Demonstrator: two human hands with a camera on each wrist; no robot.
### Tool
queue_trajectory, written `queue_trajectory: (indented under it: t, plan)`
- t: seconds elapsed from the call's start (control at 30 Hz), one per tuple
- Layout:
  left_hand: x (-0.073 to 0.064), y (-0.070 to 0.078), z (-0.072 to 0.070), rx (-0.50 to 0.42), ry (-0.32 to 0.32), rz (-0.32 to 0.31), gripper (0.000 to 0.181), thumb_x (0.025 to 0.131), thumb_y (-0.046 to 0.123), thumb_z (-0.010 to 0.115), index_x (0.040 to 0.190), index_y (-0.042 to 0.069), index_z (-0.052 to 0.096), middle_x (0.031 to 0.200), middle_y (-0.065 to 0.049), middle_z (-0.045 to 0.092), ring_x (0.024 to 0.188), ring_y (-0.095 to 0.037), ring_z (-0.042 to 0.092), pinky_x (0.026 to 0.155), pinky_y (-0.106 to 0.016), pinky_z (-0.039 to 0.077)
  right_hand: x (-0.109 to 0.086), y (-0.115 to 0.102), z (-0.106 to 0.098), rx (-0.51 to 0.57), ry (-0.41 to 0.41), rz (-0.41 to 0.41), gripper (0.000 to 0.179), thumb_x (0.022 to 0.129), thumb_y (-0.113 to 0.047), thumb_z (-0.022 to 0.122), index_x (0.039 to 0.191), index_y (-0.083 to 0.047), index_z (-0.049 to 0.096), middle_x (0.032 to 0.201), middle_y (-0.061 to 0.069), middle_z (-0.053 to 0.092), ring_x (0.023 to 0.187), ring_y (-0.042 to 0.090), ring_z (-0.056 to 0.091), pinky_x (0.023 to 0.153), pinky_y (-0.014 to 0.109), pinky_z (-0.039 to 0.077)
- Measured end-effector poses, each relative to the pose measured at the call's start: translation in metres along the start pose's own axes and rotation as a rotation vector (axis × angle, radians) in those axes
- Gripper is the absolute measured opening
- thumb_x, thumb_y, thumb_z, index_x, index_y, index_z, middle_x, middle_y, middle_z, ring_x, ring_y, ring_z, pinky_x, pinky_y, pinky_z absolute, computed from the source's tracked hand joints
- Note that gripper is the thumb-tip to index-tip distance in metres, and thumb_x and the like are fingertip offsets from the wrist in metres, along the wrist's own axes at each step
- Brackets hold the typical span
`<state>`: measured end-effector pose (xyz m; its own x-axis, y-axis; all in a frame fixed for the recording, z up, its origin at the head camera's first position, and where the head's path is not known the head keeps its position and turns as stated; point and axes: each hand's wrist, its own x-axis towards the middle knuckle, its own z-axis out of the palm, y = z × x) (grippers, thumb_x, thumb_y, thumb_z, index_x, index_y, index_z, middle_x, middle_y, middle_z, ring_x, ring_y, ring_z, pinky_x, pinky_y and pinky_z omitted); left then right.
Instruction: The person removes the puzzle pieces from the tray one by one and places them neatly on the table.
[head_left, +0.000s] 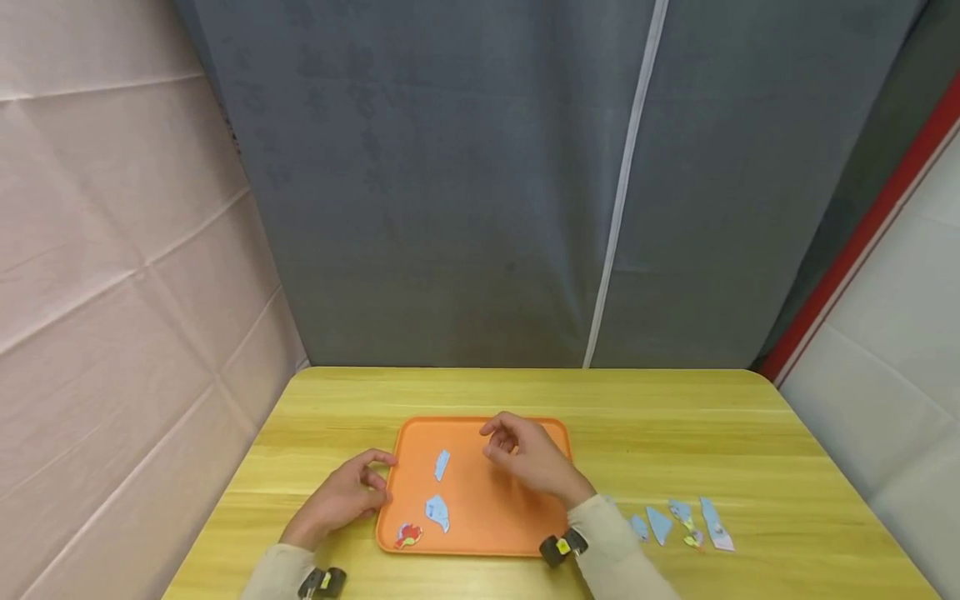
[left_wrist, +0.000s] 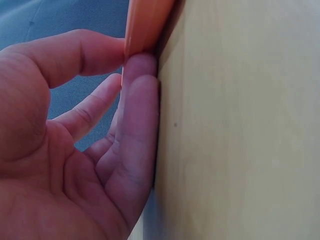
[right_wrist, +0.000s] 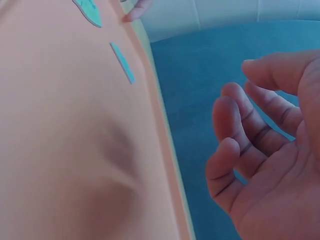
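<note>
On the wooden table lies an orange tray [head_left: 480,546] holding a narrow light blue flat piece [head_left: 442,465], a wider light blue piece [head_left: 437,512] and a red, patterned piece [head_left: 408,535] in the near left corner. My left hand [head_left: 343,497] holds the tray's left rim. In the left wrist view, the thumb [left_wrist: 95,55] touches the orange edge and other fingers lie low beside it, near the tabletop. Above the tray's right half hovers my right hand [head_left: 531,458], its fingers loosely bent with nothing seen between them in the right wrist view.
Right of the tray, several flat pieces lie in a row on the table [head_left: 780,475], among them a blue triangular one [head_left: 659,526] and a long blue and white one [head_left: 717,525]. A grey curtain [head_left: 450,208] hangs behind the table; a pale cloth [head_left: 135,292] covers the left side.
</note>
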<state>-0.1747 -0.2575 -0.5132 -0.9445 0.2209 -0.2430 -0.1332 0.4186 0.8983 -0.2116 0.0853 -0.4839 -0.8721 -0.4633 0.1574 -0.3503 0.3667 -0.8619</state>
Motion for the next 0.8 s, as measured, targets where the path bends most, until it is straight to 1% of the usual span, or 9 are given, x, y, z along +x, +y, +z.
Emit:
queue_trajectory:
  t: [0.1,0.27,0.4,0.63,0.8]
  plan:
    - [0.001,0.000,0.001,-0.004,0.001,0.003,0.054,0.087,-0.003,0.074,0.139,0.003,0.057,0.090,-0.011,0.063,0.066,-0.017,0.054,0.055,-0.024,0.046,0.007,0.003,0.008,-0.007,-0.009,0.007,0.020,0.102,-0.014,0.068,0.122,-0.008,0.068,0.096,0.000,0.067,0.084,0.015,0.059,0.075,0.026,0.051]
    - [0.002,-0.002,0.002,-0.001,-0.002,0.003,0.055,0.087,-0.003,0.074,0.139,0.004,0.058,0.090,-0.010,0.063,0.066,-0.017,0.054,0.054,-0.024,0.046,0.016,0.007,0.022,-0.013,-0.033,0.025,0.023,0.102,-0.014,0.068,0.124,-0.006,0.066,0.096,-0.001,0.066,0.079,0.012,0.058,0.071,0.025,0.050]
    - [0.004,-0.002,0.003,-0.006,0.003,-0.002,0.055,0.087,-0.003,0.074,0.138,0.004,0.058,0.091,-0.010,0.062,0.067,-0.017,0.055,0.054,-0.024,0.046,0.021,0.005,0.030,-0.006,-0.037,0.031,0.026,0.101,-0.014,0.069,0.125,-0.004,0.066,0.094,-0.001,0.066,0.076,0.011,0.057,0.068,0.024,0.049]
    - [0.005,-0.002,0.003,-0.008,0.007,-0.002,0.055,0.085,-0.004,0.074,0.138,0.004,0.058,0.091,-0.010,0.062,0.068,-0.017,0.055,0.054,-0.024,0.046,0.027,0.008,0.045,-0.009,-0.051,0.040,0.027,0.096,-0.011,0.070,0.123,-0.007,0.066,0.089,-0.002,0.064,0.068,0.009,0.055,0.062,0.024,0.049]
    - [0.004,-0.002,0.003,-0.005,0.000,-0.006,0.055,0.086,-0.004,0.074,0.138,0.004,0.058,0.090,-0.010,0.062,0.066,-0.017,0.054,0.054,-0.024,0.046,0.030,0.013,0.055,-0.026,-0.049,0.051,0.030,0.095,-0.013,0.073,0.124,-0.008,0.066,0.091,-0.003,0.064,0.069,0.007,0.056,0.063,0.023,0.050]
